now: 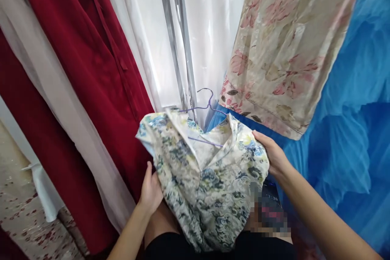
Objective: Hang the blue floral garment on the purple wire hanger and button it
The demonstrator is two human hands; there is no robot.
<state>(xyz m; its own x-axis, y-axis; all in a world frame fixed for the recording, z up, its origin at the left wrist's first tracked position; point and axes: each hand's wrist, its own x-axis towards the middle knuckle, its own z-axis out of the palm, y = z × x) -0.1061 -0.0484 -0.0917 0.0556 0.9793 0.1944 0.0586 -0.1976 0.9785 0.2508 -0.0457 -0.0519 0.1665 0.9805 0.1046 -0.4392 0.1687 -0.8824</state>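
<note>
A purple hanger [209, 105] sits inside a patterned blouse [222, 195], which hangs just below it and drapes down toward the wearer's dark shorts [262, 248]. The person's right hand [274, 156], below and right of the hanger, grasps the blouse at its sleeve edge, a finger along the top of the cloth and the rest hidden. The left hand [152, 193], lower and to the hanger's left, touches the opposite side; most of its fingers are behind the fabric, so one cannot tell how firmly it grips. Set so far apart, the hands probably serve to keep the blouse spread and the hanger steady. The hanger's hook stands up clear of the collar, apart from the silver strips [170, 24] and white cloth [210, 28] beyond it. Red garments [76, 48] hang to the hanger's left; floral fabric [283, 40] and blue fabric [344, 130] hang to its right, likely so each drapes at full length. As for containers, the nearest thing is the blouse itself: its shoulders enclose the hanger's arms, while the lower bar shows through the open neck.
</note>
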